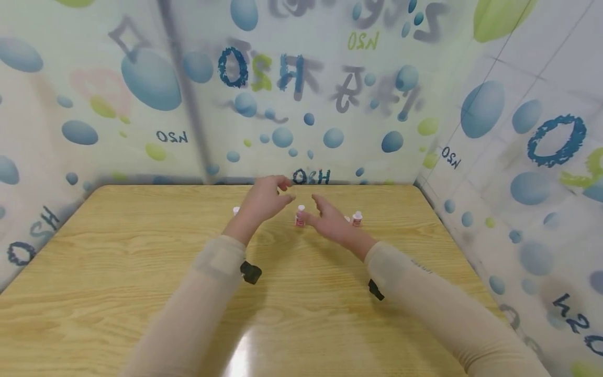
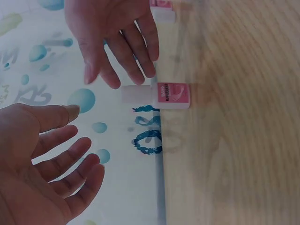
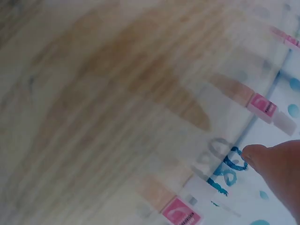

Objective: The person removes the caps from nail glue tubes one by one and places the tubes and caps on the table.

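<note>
A small white bottle with a pink label [image 1: 300, 217] stands upright on the wooden table between my two hands. My left hand [image 1: 266, 200] hovers to its left, fingers loosely bent and holding nothing. From the right my right hand [image 1: 328, 222] reaches over the table, its thumb overlapping the bottle's edge in the head view; whether it touches is unclear. In the left wrist view both palms show bare, with the bottle [image 2: 172, 95] beyond them. Only the right thumb [image 3: 276, 171] appears in the right wrist view, near a bottle's white cap [image 3: 284, 123].
Another pink-labelled bottle [image 1: 357, 219] stands right of my right wrist, with a white top [image 1: 347, 219] partly hidden beside it. Left of my left wrist a white cap [image 1: 236, 210] peeks out. A patterned wall [image 1: 311, 141] rises behind the wooden table [image 1: 141, 251].
</note>
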### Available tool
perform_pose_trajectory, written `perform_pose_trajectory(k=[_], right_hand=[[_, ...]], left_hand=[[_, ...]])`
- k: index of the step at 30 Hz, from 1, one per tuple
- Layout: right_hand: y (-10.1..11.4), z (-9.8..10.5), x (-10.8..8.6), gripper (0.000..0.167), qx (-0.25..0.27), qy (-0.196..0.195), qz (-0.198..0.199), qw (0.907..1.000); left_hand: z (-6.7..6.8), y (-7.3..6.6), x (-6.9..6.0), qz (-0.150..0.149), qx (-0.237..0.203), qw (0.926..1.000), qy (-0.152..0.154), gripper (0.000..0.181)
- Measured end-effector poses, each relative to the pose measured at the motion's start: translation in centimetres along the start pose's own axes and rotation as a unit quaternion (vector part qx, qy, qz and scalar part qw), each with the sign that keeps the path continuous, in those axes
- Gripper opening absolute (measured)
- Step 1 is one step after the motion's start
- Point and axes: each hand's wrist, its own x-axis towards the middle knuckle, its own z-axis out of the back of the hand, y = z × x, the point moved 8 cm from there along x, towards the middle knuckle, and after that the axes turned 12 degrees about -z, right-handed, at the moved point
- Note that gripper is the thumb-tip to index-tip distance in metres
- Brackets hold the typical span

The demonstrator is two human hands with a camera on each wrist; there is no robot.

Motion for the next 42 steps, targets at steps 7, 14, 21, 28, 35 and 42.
perform_pose_trajectory(k=[7,14,21,28,35,42], right_hand=[[-0.9,-1.2,0.5,0.086,-0.054,-0.034,-0.02,0.9978],[-1.6,-1.9,0.8,0.071,-0.051,-0.074,-0.003,0.996],[-2.2,-2.8,1.2,0.056,-0.063,-0.123,0.01,0.9904],[-1.8,-3.2,1.4,0.042,-0.101,-0.149,0.045,0.9827],[-1.7,-3.2,1.7,0.037,-0.121,-0.164,0.057,0.9773],[-1.5,-3.0,1.7,0.039,-0.121,-0.168,0.047,0.9771]], left_hand=[[-2.2,1.0,0.2,-0.002,-0.006,0.9999,0.014,0.035],[-4.0,1.4,0.5,-0.005,-0.012,0.9994,0.031,0.036],[-5.0,1.6,0.2,-0.003,-0.029,0.9987,0.043,0.038],[-5.5,1.8,0.1,-0.008,-0.054,0.9981,0.03,0.032],[-5.7,2.1,0.2,0.003,-0.076,0.9969,0.022,0.025],[-6.0,2.5,0.0,0.014,-0.089,0.9958,0.016,0.024]])
